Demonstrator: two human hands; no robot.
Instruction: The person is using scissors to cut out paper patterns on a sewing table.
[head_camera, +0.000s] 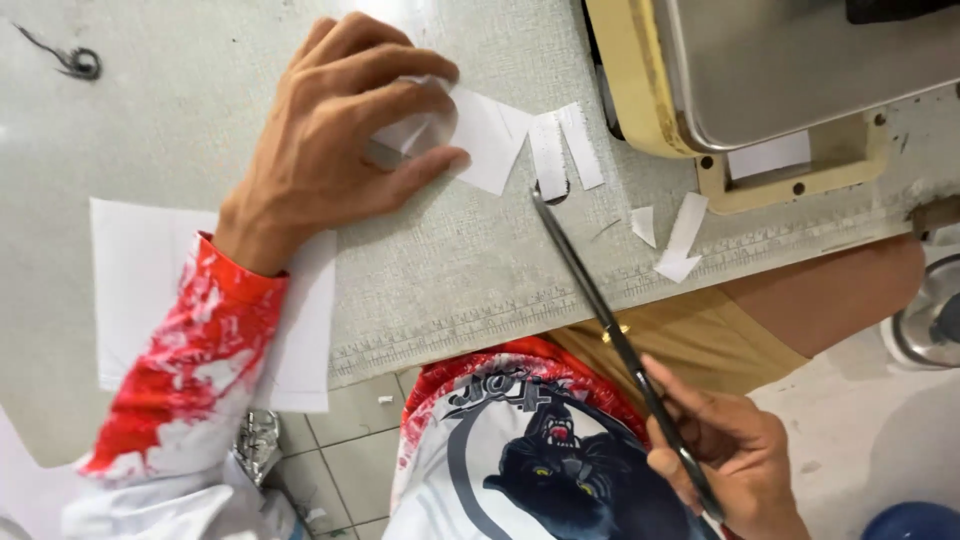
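**Head view: scissors aimed up-left at a cut strip of white fabric**

Head camera looks straight down on a long pair of dark metal scissors (610, 335) whose long axis runs diagonally, from the handles at the lower right of the frame to the tip near the centre, pointing up and left. The blades look closed or nearly so, the tip touching or just beside the lower end of a small piece of white fabric (500, 135) cut into narrow strips, which lies on the pale grey bench (180, 110) in the upper middle of the frame.

The right hand (730, 455), lower right, has its grip closed around the scissor handles. The left hand (340, 125), upper left of centre, lies spread on the left end of the fabric, fingers curled loosely and pressing it flat rather than clasping it.

Two small white offcuts (672, 232) lie right of the blades, near the bench edge. A cream-coloured sewing machine base (640, 85) with a grey metal plate fills the upper right, just beside the strips. A larger white sheet (135, 270) lies under the left forearm at the left of the frame.
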